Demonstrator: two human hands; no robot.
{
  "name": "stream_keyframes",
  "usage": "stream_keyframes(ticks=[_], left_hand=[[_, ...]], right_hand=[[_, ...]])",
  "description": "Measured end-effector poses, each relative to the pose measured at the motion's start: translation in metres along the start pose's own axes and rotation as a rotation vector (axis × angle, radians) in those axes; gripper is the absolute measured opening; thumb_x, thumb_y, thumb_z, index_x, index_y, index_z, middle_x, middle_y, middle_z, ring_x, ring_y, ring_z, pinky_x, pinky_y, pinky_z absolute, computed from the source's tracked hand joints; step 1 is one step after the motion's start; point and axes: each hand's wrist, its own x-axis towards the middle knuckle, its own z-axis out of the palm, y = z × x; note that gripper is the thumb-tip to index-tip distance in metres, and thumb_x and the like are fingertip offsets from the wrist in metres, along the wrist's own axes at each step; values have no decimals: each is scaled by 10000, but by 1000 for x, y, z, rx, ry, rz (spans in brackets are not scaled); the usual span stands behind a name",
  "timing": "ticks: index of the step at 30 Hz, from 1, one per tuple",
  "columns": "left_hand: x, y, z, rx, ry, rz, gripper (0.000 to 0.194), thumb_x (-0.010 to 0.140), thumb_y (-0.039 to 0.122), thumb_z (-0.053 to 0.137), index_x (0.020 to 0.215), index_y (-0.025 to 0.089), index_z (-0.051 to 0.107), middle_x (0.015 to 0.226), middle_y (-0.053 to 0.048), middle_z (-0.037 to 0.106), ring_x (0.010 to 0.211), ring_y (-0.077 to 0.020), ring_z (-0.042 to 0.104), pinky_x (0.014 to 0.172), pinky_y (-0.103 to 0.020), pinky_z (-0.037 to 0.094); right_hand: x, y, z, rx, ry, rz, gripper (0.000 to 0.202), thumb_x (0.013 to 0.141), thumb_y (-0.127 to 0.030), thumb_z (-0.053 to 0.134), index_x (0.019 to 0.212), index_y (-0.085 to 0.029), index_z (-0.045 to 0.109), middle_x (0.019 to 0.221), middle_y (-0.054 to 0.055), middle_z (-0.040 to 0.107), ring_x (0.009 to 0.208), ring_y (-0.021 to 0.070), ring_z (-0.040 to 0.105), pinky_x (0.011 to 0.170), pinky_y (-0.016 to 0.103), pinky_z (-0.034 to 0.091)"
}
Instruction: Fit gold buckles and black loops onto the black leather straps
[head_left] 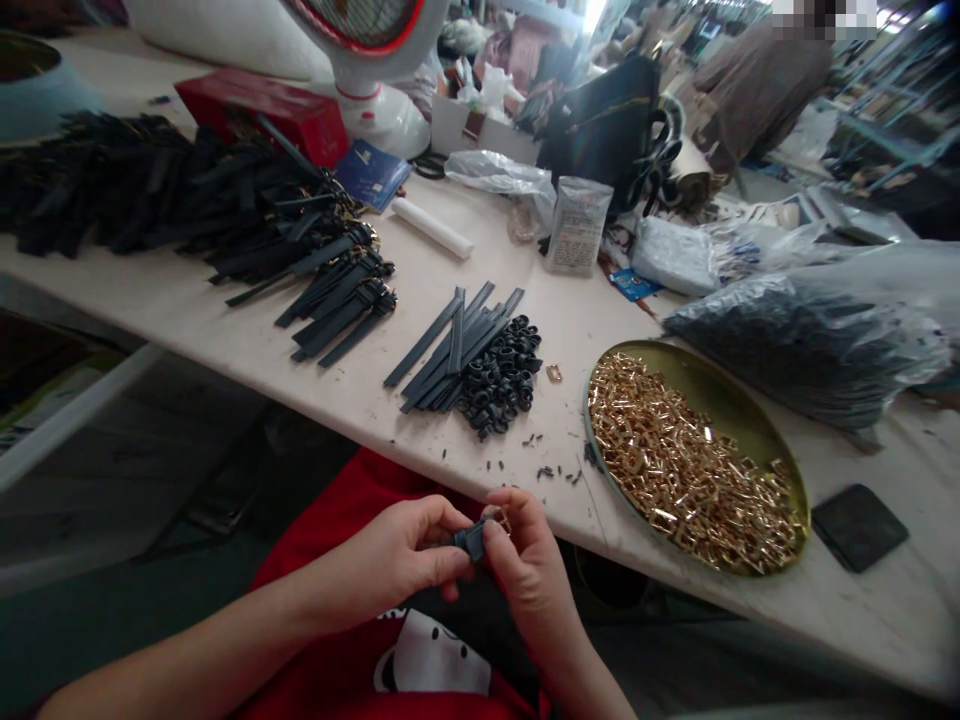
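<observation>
A pale surface (562, 310) runs across the view, with the person's hands held just off its near edge, over a red garment (315, 545). The fingers of the left hand (420, 555) pinch a dark strap (471, 540); those of the right hand (525, 550) grasp its other end, where a gold buckle (504, 520) shows.

On the surface, a heap of straps (165, 190) with gold fittings spreads along the left. In the middle, dark strips (450, 350) lie against a pile of loops (502, 370), one loose buckle (554, 373) just beside them and dark scraps (551, 472) nearer the edge. To the right, a round tray (739, 400) holds many gold buckles (682, 465), with a black pad (860, 527) near its rim and a clear bag (817, 320) of dark pieces behind.

Farther back are a red box (274, 110), a white fan (382, 125), a white roll (433, 228) and a black bag (600, 120). The room beyond is cluttered, with another person (757, 90) in dull brown and pale blue racks (900, 140) at right.

A packet (577, 228) carries rows of print too small to read; a blue booklet (371, 175) bears a pale mark, also illegible; the garment has a white figure and partly hidden lettering
</observation>
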Motion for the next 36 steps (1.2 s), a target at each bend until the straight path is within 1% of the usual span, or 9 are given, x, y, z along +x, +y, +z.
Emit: stream_keyframes(ticks=[4,9,18,20,24,26,28,33,36], left_hand=[[-7,-4,3,-75,-4,-23,204,702,277,606,836,143,532,707,19,618,577,-83,545,556,-202,389],[-14,-14,0,-95,-34,-36,267,679,305,646,860,135,550,710,14,633,586,-91,566,582,-218,411],[-24,-21,5,-204,-157,87,245,725,318,628,844,120,546,811,-63,682,753,-152,618,625,-230,427],[-24,-24,6,-202,-134,70,249,729,323,627,846,119,544,774,-49,680,682,-125,612,601,-217,423],[-20,-33,6,-115,-47,-20,259,679,314,657,816,126,542,665,9,653,532,-83,571,549,-205,419],[-17,-37,4,-73,-41,-28,227,665,283,649,797,131,544,647,15,652,528,-91,577,542,-206,420],[-16,-39,1,-41,-60,-32,196,661,256,636,787,133,550,640,18,655,531,-96,583,539,-204,421],[-18,-36,-6,40,-134,-47,180,667,240,612,806,136,566,715,-1,679,575,-104,594,549,-198,429],[-19,-36,-4,82,-115,-61,169,664,225,600,807,141,567,697,7,673,592,-116,596,555,-200,429]], right_hand=[[-5,5,-7,-99,-85,10,167,804,-352,522,855,-194,501,642,-57,449,542,78,420,519,204,341],[-15,9,-12,-129,-233,28,224,761,-378,590,784,-202,454,608,-71,457,515,79,435,490,199,326],[-28,13,-3,207,-337,271,309,717,-428,605,731,-205,391,537,-33,563,403,66,432,403,164,287],[-30,16,-3,103,-313,230,288,739,-436,568,733,-206,395,536,-35,547,411,72,425,413,177,295],[-37,16,-7,-489,-144,-113,149,753,-309,564,725,-195,472,591,-42,494,517,92,433,489,206,321],[-39,14,-9,-667,-159,-209,100,754,-263,555,715,-193,496,629,-34,492,558,99,433,520,216,329],[-40,11,-12,-678,-233,-197,108,768,-273,543,714,-193,495,633,-34,488,564,101,431,528,221,337],[-39,5,-18,-494,-417,17,165,828,-349,478,838,-185,499,630,-33,511,548,98,469,510,211,368],[-41,1,-19,-661,-408,-88,79,830,-242,473,831,-191,532,660,-26,515,582,100,477,534,209,370]])
